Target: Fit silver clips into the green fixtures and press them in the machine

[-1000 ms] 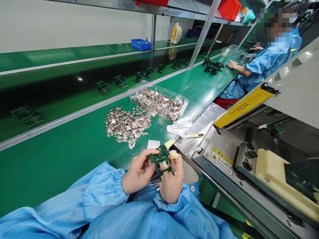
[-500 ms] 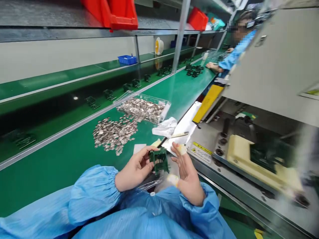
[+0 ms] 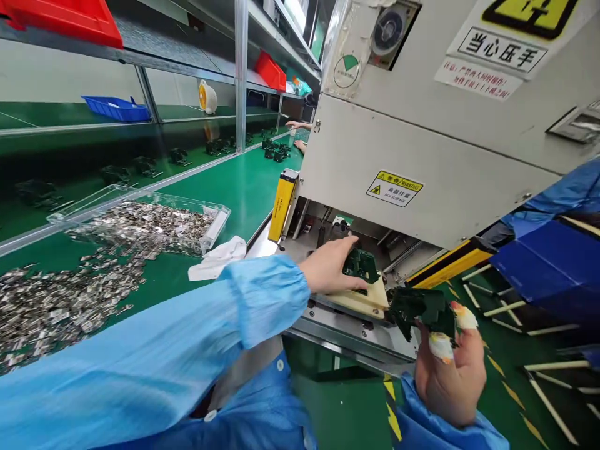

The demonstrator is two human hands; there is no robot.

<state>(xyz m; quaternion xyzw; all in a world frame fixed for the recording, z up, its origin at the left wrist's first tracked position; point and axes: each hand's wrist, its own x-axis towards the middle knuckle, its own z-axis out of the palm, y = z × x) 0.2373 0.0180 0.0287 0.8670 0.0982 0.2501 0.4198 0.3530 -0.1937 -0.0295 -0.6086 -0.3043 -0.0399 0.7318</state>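
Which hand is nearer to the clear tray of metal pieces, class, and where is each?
Left. The left hand is to the right of the clear tray, over the cream fixture; the right hand is farther right, beyond the fixture, holding a dark green part.

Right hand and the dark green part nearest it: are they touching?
Touching. The head view shows the right hand holding the dark green part by its edge with wrapped fingertips.

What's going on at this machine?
The person's left hand straddles a dark green plastic part on a beige machine's cream fixture. The right hand holds a second dark green part beside it. Small silvery metal pieces lie loose on the green bench and in a clear plastic box.
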